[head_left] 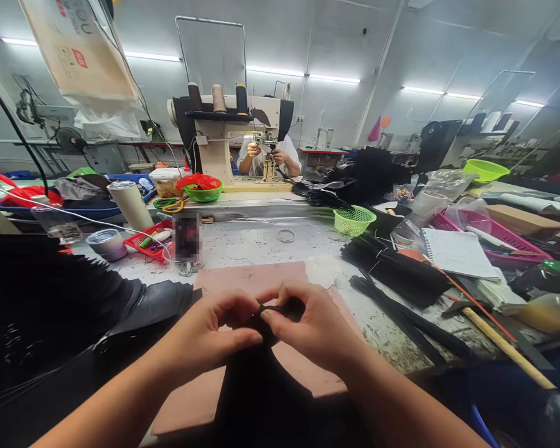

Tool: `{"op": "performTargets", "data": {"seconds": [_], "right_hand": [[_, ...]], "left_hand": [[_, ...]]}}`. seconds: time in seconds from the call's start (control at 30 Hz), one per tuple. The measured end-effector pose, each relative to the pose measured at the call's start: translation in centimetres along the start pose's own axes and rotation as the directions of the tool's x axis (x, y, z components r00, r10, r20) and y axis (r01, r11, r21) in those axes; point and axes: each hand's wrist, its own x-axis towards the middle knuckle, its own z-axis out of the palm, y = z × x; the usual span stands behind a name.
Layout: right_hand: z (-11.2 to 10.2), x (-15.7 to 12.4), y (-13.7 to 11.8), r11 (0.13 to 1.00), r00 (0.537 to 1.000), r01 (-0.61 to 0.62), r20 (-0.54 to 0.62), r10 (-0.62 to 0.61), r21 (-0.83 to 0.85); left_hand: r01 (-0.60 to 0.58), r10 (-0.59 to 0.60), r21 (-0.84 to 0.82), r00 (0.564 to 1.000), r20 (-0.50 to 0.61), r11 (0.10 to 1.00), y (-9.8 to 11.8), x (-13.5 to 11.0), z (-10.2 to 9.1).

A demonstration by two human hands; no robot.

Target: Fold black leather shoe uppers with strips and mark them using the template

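Both my hands pinch one piece of black material (261,386) over a pink sheet (186,398) on the worktable. My left hand (219,330) is closed, its thumb and fingers gripping the upper edge from the left. From the right, my right hand (303,323) is closed on the same edge, thumb pressed against a folded part. The material hangs down from my fingers toward the bottom of the view. Its exact kind is too dark to make out. A large stack of black pieces (42,311) lies beside my left arm.
Ahead, a person (287,152) works behind a sewing machine (214,137) with thread cones. A green basket (354,221), black strips (401,311), a notebook (457,252) and a hammer (508,348) lie right. Left are a phone (187,239), red tray (149,242) and tumbler (130,205).
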Motion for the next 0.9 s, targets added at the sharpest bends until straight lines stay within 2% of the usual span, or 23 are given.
{"op": "performTargets", "data": {"seconds": [0.07,0.17,0.3,0.43,0.53,0.7,0.8,0.9], "right_hand": [[-0.1,-0.1,0.0,0.994,0.997,0.066,-0.02,-0.068,-0.082],[-0.4,-0.2,0.0,0.968,0.988,0.147,-0.016,-0.153,-0.204],[-0.7,-0.3,-0.3,0.962,0.993,0.109,-0.012,-0.116,-0.25],[-0.8,-0.2,-0.4,0.95,0.988,0.136,-0.03,-0.15,-0.281],[-0.8,-0.1,-0.3,0.931,0.985,0.153,-0.022,-0.17,-0.331],[-0.8,-0.3,-0.3,0.9,0.984,0.172,0.027,-0.176,-0.402],[-1.0,-0.4,-0.4,0.882,0.976,0.215,0.06,-0.21,-0.419],[-0.9,-0.6,-0.2,0.866,0.97,0.225,0.015,-0.244,-0.446]], "left_hand": [[-0.019,0.018,0.044,1.0,0.02,0.999,0.3,0.0,-0.2],[0.019,-0.019,0.027,1.0,0.0,0.999,0.4,-0.1,-0.5],[0.081,-0.082,-0.073,0.996,-0.02,0.994,-0.1,-0.2,-0.3],[0.083,-0.089,-0.096,0.994,-0.06,0.992,-0.3,-0.1,0.0],[0.046,-0.047,-0.021,0.998,-0.044,0.999,-0.1,0.0,0.0],[-0.082,0.082,0.147,0.997,0.002,0.986,0.7,0.2,0.1],[-0.025,0.023,0.124,1.0,0.017,0.992,1.1,0.3,0.3],[0.019,-0.018,0.124,1.0,-0.009,0.992,1.2,0.4,0.5]]}}
